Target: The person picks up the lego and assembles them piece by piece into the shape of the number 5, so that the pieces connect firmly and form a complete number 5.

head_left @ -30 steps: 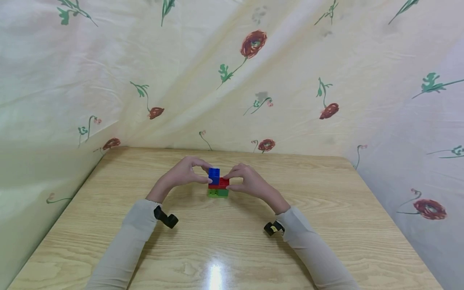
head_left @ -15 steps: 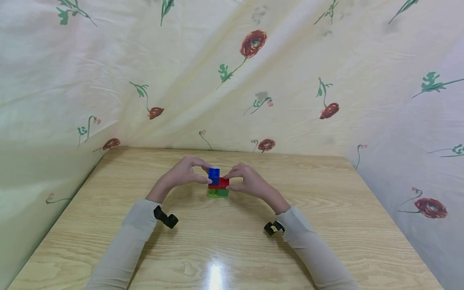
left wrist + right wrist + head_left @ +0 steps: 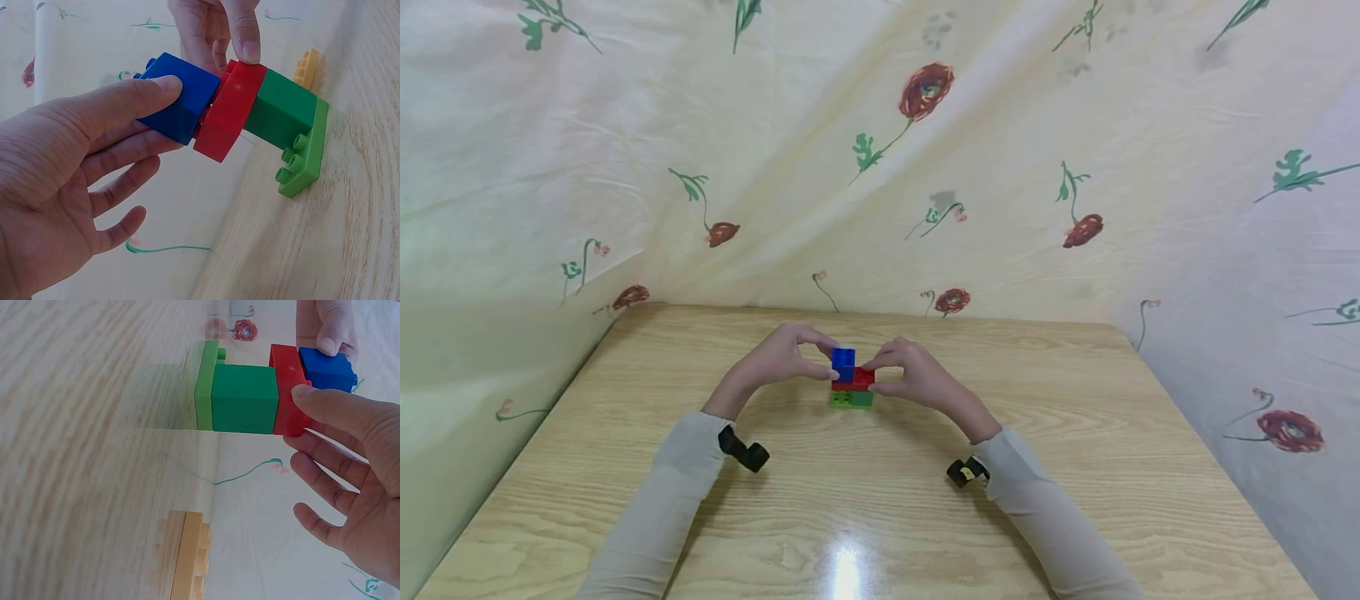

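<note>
My left hand pinches a blue toy building brick between thumb and fingers. It sits at the left end of a red brick, with red studs showing in a narrow gap between them. With thumb and fingers, my right hand holds the red brick by its right end. Under that end stands a dark green block, on the right half of a light green plate lying on the table. Bare studs show on the plate's left half.
An orange-yellow brick with studs up lies on the wooden table near the stack, seen only in the wrist views. Floral cloth hangs behind the table's far edge and at both sides. Both wrists wear black cameras.
</note>
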`<state>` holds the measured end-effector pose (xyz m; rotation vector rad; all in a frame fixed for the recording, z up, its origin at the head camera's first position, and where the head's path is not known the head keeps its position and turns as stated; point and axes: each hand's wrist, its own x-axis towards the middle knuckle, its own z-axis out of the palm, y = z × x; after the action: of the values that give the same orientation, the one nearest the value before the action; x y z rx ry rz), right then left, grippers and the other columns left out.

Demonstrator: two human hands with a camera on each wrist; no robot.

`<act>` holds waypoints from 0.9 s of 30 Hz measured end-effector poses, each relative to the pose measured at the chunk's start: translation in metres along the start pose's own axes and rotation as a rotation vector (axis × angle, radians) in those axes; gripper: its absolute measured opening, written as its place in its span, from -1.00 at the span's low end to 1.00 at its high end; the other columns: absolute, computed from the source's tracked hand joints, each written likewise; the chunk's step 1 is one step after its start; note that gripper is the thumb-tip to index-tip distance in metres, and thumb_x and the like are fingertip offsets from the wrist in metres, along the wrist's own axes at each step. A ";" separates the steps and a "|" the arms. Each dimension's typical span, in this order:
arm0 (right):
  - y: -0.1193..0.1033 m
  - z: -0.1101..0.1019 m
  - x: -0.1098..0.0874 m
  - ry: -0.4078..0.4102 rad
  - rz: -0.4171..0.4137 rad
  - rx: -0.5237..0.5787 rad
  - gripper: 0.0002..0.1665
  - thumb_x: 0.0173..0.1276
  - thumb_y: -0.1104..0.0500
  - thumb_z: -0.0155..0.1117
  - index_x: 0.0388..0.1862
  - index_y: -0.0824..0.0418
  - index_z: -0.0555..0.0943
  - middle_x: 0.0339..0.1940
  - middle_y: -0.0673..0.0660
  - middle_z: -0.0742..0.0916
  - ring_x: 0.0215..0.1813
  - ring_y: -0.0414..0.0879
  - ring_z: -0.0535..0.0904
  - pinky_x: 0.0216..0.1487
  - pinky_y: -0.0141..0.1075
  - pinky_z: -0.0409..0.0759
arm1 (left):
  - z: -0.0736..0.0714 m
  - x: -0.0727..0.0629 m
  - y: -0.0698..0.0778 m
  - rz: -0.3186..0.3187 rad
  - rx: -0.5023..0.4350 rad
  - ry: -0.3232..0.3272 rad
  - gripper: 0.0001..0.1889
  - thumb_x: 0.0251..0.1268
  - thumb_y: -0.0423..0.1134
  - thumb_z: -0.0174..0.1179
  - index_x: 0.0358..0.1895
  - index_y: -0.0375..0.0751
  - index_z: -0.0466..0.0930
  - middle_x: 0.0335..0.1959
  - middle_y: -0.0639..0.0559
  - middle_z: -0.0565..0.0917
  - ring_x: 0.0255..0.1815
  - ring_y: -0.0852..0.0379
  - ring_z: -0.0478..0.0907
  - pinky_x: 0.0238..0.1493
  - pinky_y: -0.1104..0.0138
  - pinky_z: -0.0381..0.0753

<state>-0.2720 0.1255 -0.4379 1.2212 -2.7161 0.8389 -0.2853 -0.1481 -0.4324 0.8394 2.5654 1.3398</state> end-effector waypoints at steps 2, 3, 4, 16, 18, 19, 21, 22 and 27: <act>0.000 0.000 0.000 -0.001 0.005 0.004 -0.67 0.29 0.18 0.51 0.03 0.21 0.79 -0.06 0.12 0.80 0.03 0.02 0.61 0.10 0.00 0.61 | 0.000 0.000 0.000 -0.001 0.002 0.000 -0.61 0.10 -0.13 0.55 0.03 -0.06 0.79 -0.10 0.03 0.80 0.19 -0.07 0.59 0.38 -0.22 0.36; 0.000 0.000 0.001 -0.001 0.006 0.005 -0.67 0.29 0.18 0.51 0.03 0.21 0.79 -0.06 0.12 0.80 0.03 0.02 0.61 0.10 0.00 0.61 | 0.000 0.001 0.000 -0.002 0.002 0.000 -0.61 0.10 -0.13 0.55 0.03 -0.06 0.79 -0.10 0.03 0.80 0.19 -0.07 0.59 0.38 -0.22 0.36; 0.000 0.000 0.001 0.000 0.008 0.007 -0.67 0.28 0.18 0.51 0.03 0.21 0.78 -0.06 0.12 0.80 0.03 0.03 0.61 0.10 0.01 0.61 | 0.000 0.001 -0.001 -0.002 0.004 0.001 -0.61 0.10 -0.13 0.56 0.04 -0.07 0.79 -0.10 0.03 0.80 0.20 -0.08 0.59 0.38 -0.21 0.37; 0.002 0.001 0.003 0.002 0.012 0.005 -0.67 0.28 0.18 0.51 0.03 0.21 0.79 -0.07 0.12 0.80 0.03 0.02 0.60 0.10 -0.01 0.61 | -0.002 0.003 -0.004 -0.003 0.008 -0.004 -0.60 0.09 -0.12 0.56 0.04 -0.08 0.79 -0.10 0.04 0.81 0.20 -0.09 0.59 0.38 -0.22 0.36; 0.002 0.001 0.003 0.001 0.013 0.008 -0.67 0.28 0.19 0.51 0.03 0.21 0.79 -0.06 0.12 0.80 0.03 0.02 0.60 0.10 -0.01 0.62 | -0.002 0.003 -0.004 -0.006 0.006 -0.004 -0.60 0.09 -0.11 0.56 0.04 -0.08 0.79 -0.10 0.04 0.81 0.19 -0.08 0.59 0.38 -0.22 0.36; 0.002 0.001 0.003 0.002 0.014 0.007 -0.67 0.28 0.18 0.51 0.03 0.21 0.79 -0.07 0.11 0.80 0.04 0.02 0.61 0.10 -0.01 0.62 | -0.002 0.003 -0.004 -0.006 0.005 -0.004 -0.60 0.09 -0.11 0.56 0.03 -0.08 0.79 -0.10 0.04 0.81 0.19 -0.08 0.59 0.38 -0.22 0.36; 0.003 0.001 0.003 0.001 0.014 0.006 -0.67 0.28 0.18 0.51 0.03 0.21 0.79 -0.07 0.11 0.80 0.04 0.02 0.61 0.10 -0.01 0.62 | -0.002 0.003 -0.003 -0.009 0.002 -0.003 -0.60 0.09 -0.11 0.56 0.03 -0.07 0.79 -0.10 0.05 0.81 0.19 -0.08 0.59 0.38 -0.22 0.36; 0.003 0.000 0.003 0.001 0.013 0.007 -0.66 0.28 0.18 0.51 0.03 0.21 0.78 -0.07 0.12 0.80 0.04 0.02 0.61 0.10 -0.01 0.62 | -0.002 0.003 -0.003 -0.010 -0.001 -0.002 -0.60 0.09 -0.11 0.56 0.03 -0.07 0.79 -0.10 0.05 0.81 0.19 -0.08 0.59 0.38 -0.22 0.35; 0.002 0.000 0.003 0.003 0.010 0.009 -0.66 0.27 0.18 0.52 0.03 0.21 0.78 -0.07 0.11 0.80 0.03 0.01 0.60 0.10 0.00 0.63 | -0.001 0.003 -0.003 -0.019 -0.010 0.001 -0.60 0.09 -0.13 0.56 0.03 -0.06 0.79 -0.10 0.04 0.81 0.22 -0.08 0.57 0.38 -0.22 0.36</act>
<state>-0.2757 0.1246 -0.4380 1.2075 -2.7211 0.8545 -0.2895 -0.1487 -0.4331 0.8106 2.5592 1.3470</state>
